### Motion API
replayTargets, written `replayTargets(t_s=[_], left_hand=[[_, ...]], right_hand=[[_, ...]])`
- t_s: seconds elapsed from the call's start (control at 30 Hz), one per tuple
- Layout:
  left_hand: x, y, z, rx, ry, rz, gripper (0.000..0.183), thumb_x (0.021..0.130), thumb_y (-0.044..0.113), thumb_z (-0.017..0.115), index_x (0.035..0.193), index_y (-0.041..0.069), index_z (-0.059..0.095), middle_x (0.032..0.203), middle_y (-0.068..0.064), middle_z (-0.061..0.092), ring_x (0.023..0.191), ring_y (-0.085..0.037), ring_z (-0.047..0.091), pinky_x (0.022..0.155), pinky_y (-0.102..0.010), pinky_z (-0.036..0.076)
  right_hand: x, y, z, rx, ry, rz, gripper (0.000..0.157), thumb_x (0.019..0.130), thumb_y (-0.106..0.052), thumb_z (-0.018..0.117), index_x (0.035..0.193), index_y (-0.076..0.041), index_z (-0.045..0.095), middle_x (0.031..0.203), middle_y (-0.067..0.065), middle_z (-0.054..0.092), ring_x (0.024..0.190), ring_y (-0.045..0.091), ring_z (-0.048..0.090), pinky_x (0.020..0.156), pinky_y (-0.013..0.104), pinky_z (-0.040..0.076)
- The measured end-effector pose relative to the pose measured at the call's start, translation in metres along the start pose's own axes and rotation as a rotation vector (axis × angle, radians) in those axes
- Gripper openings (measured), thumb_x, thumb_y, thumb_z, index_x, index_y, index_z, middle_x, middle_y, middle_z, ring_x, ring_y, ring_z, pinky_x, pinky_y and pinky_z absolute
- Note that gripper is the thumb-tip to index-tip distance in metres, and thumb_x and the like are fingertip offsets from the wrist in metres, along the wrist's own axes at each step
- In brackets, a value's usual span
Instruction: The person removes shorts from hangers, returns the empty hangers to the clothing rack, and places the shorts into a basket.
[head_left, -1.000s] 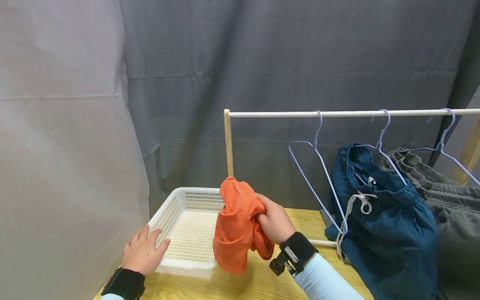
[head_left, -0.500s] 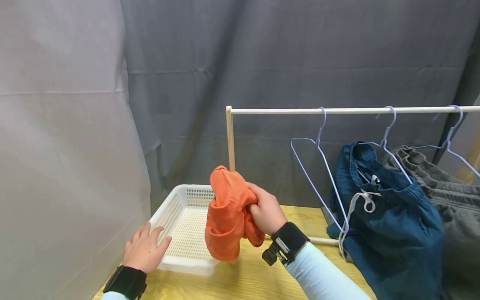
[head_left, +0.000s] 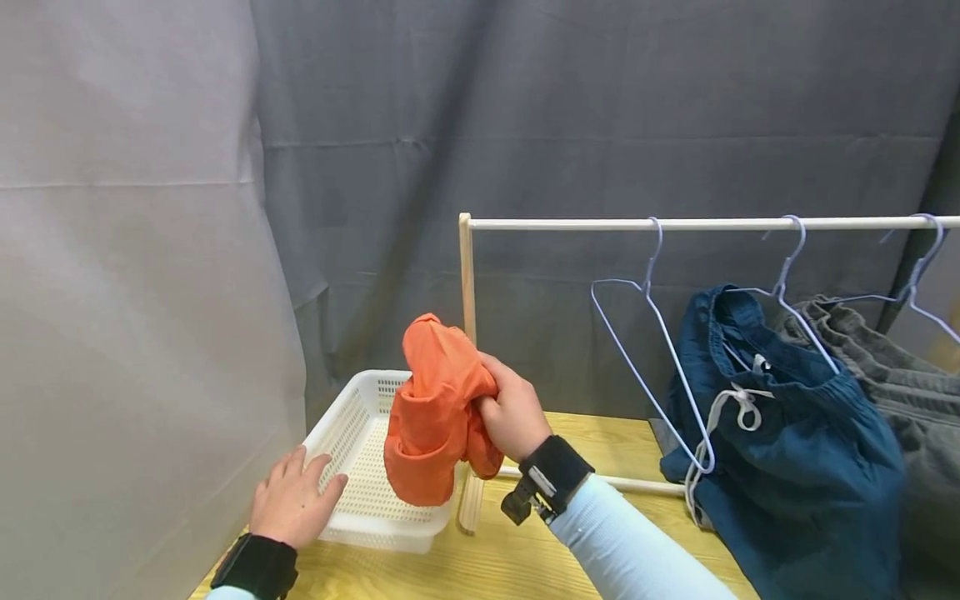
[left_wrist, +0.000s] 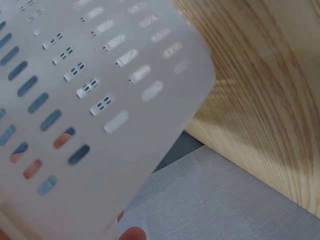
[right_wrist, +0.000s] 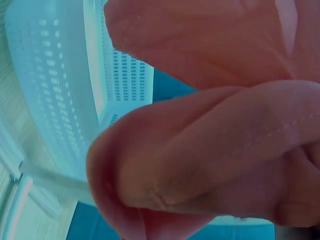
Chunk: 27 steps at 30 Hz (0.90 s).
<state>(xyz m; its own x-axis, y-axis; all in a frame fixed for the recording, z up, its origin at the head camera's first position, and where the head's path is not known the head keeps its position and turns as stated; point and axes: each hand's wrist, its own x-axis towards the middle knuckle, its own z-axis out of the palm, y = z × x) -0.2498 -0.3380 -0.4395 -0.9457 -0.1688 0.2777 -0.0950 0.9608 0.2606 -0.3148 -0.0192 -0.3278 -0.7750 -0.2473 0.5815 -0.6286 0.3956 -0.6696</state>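
My right hand grips a bunched orange garment by its right side and holds it up over the right part of the white plastic basket. In the right wrist view the garment hangs in thick folds with a stitched seam, and the basket shows behind it. My left hand rests at the basket's near left rim, fingers extended and thumb spread apart. The left wrist view is mostly filled by the slotted basket wall, with fingertips just showing at the bottom edge.
Right of the basket stands a clothes rack with a wooden post and white bar. A bare lilac hanger hangs there, beside blue drawstring shorts and a grey garment. Left of the basket is a pale curtain.
My right hand has carried the orange garment leftward and a little up, over the basket, uncovering the rack's foot. My left hand stays at the rim.
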Motion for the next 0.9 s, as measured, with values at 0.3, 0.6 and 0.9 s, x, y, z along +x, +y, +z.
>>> replayTargets(t_s=[0.3, 0.6, 0.9], left_hand=[[0.000, 0.001, 0.002, -0.013, 0.000, -0.027, 0.059, 0.100, 0.052, 0.053, 0.138, 0.007, 0.059, 0.152, -0.032, 0.036, 0.137, -0.053, 0.030, 0.103, -0.075, 0.026], [-0.001, 0.001, 0.003, -0.017, -0.012, -0.029, 0.059, 0.100, 0.054, 0.050, 0.138, 0.009, 0.059, 0.153, -0.030, 0.035, 0.138, -0.052, 0.030, 0.103, -0.074, 0.026], [-0.002, 0.001, 0.002, 0.011, 0.022, -0.023, 0.065, 0.100, 0.061, 0.046, 0.136, 0.009, 0.061, 0.152, -0.030, 0.037, 0.138, -0.050, 0.031, 0.102, -0.073, 0.028]], right_hand=[[0.010, -0.012, 0.016, 0.051, -0.004, -0.012, 0.045, 0.094, -0.007, 0.060, 0.135, -0.026, 0.064, 0.120, 0.000, 0.070, 0.104, 0.021, 0.066, 0.094, 0.045, 0.052], [0.021, -0.019, 0.035, 0.080, -0.020, -0.032, 0.043, 0.094, -0.010, 0.060, 0.136, -0.022, 0.062, 0.121, 0.002, 0.069, 0.107, 0.023, 0.066, 0.095, 0.043, 0.050], [0.018, -0.005, 0.066, 0.101, -0.107, 0.045, 0.046, 0.096, -0.008, 0.060, 0.141, -0.020, 0.057, 0.126, 0.006, 0.067, 0.111, 0.027, 0.065, 0.098, 0.049, 0.049]])
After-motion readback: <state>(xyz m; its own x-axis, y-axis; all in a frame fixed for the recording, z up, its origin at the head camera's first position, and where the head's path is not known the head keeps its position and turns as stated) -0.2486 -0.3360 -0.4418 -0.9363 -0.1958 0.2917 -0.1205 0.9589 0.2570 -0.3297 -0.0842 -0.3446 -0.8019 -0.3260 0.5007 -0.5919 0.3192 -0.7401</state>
